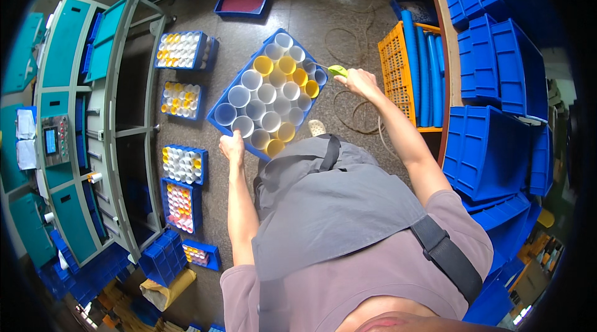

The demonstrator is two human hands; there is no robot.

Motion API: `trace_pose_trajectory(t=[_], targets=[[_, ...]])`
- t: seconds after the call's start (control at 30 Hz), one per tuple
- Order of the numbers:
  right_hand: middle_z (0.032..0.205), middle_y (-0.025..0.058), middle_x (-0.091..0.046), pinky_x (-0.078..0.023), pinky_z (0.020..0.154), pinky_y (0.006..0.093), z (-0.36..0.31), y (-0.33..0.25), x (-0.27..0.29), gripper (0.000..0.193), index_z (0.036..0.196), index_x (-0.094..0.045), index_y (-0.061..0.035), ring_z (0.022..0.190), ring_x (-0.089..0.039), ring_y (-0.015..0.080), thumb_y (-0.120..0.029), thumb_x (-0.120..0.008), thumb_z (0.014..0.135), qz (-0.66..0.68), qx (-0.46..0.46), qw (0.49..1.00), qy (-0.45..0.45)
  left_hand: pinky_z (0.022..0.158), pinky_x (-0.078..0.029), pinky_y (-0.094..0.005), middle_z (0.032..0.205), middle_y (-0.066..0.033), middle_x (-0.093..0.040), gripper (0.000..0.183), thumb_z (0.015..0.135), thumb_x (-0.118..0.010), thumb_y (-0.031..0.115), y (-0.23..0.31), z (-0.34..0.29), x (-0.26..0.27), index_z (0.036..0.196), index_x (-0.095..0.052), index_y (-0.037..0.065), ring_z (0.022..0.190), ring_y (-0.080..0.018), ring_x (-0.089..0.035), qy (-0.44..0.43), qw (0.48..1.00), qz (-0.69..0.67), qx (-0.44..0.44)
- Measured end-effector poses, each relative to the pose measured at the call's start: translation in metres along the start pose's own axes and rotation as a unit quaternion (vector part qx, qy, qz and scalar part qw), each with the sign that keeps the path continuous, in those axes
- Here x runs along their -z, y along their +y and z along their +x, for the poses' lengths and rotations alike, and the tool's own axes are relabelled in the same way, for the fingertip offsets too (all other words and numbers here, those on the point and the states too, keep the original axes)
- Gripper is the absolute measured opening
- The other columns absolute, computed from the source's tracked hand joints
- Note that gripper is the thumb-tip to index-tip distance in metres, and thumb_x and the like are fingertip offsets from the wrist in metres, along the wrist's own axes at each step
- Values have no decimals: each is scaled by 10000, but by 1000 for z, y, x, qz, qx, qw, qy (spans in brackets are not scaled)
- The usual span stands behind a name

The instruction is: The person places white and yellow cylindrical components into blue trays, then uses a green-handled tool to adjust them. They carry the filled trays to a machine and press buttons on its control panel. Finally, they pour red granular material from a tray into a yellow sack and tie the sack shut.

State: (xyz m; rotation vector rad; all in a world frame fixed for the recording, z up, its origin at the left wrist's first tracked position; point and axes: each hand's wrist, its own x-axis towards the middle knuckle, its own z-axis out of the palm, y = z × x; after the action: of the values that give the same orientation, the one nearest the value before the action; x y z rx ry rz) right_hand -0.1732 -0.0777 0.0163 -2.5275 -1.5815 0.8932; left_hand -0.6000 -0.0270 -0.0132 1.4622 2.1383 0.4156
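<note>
In front of me is a blue crate (219, 125), filled with upright round tubes (268, 93), mostly white and some yellow, open ends up. My left hand (232, 147) is closed on the near left edge of the crate. Off its right side, my right hand (360, 83) grips a tool with a yellow-green handle (337, 71). A thin shaft seems to run from the handle toward the crate's rim; its tip is too small to make out. A grey apron (336, 201) hangs over my front.
Smaller blue crates of white and yellow tubes (180, 49) line the floor at left, beside a teal and grey machine (62, 145). Blue crates (488, 152) are stacked at right, near an orange crate (395, 74) holding blue rolls. A cable (364, 114) coils on the floor.
</note>
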Motion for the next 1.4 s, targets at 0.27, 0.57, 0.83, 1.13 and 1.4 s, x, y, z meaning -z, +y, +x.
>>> trace_pose_trajectory(t=[0.27,0.57,0.83,1.13,1.4], targets=[[1046,194,-735,-524,857,463,5,10,11,659,1056,-741,-26,1014,-702,352,-646,-562,921,-57,-49,996,-47,754,-520,-472,752,-282,-697,461,817,-693,356,-12,0,7,761,-690,-101,758,-390,-717,5,1000,-27,10],[946,245,-721,-532,808,496,-15,28,6,728,999,-735,-13,949,-706,398,-707,-537,901,-6,-32,994,-104,698,-501,-460,665,-233,-678,442,823,-683,338,-18,4,8,711,-663,-89,655,-329,-687,6,999,-39,1],[986,246,-723,-536,816,522,-15,31,5,727,1060,-732,-22,969,-700,415,-703,-525,909,7,-23,999,-41,715,-510,-455,683,-223,-689,426,814,-678,341,-22,11,4,772,-683,-83,685,-336,-698,-17,998,-54,0],[865,206,-727,-534,753,484,-20,23,4,744,919,-719,-21,876,-717,362,-738,-521,889,-24,14,990,-141,730,-514,-457,691,-232,-692,444,799,-671,352,-21,12,2,761,-692,-90,709,-339,-705,-14,999,-42,28],[804,163,-716,-533,750,478,-50,-20,-1,732,877,-718,-44,836,-713,332,-741,-493,898,-40,80,983,-159,862,-521,-478,877,-280,-723,450,782,-688,368,-17,20,-4,859,-730,-73,906,-420,-715,11,996,4,87]])
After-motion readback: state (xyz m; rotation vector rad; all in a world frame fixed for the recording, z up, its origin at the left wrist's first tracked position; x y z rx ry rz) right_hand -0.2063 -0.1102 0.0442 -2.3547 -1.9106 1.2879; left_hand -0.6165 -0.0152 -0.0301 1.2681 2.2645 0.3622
